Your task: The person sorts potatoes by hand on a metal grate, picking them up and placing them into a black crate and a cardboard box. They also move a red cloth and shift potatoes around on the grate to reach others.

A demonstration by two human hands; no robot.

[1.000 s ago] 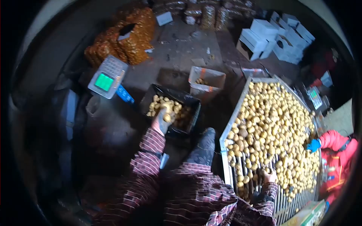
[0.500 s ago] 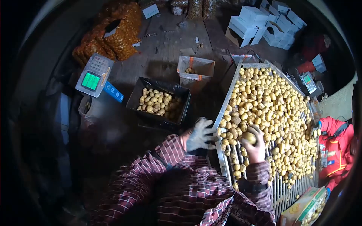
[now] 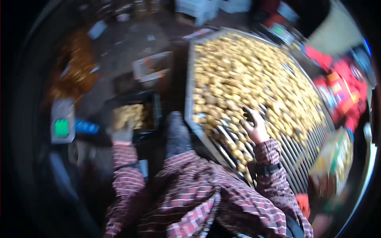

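Observation:
My left hand (image 3: pixel 124 133), smeared by motion, is at the near side of a black-lined box (image 3: pixel 156 111) that holds potatoes (image 3: pixel 133 114). Whether its fingers grip anything does not show. Over a sloping slatted sorting table (image 3: pixel 226 139), my right hand (image 3: pixel 257 127) hovers above a broad spread of potatoes (image 3: pixel 238 75). Its thumb and fingers are apart, the fingertips look dark, and no potato shows in its grasp.
A scale display (image 3: pixel 62 123) stands at the left. Beyond the black-lined box is a pale box (image 3: pixel 152 65). A co-worker in red (image 3: pixel 343 85) is at the table's right side, near a filled carton (image 3: pixel 332 160). Orange net sacks (image 3: pixel 77 69) lie at the far left.
The view has turned right. My left hand has moved from the table's edge to the black-lined box. The potato held in my right hand no longer shows there.

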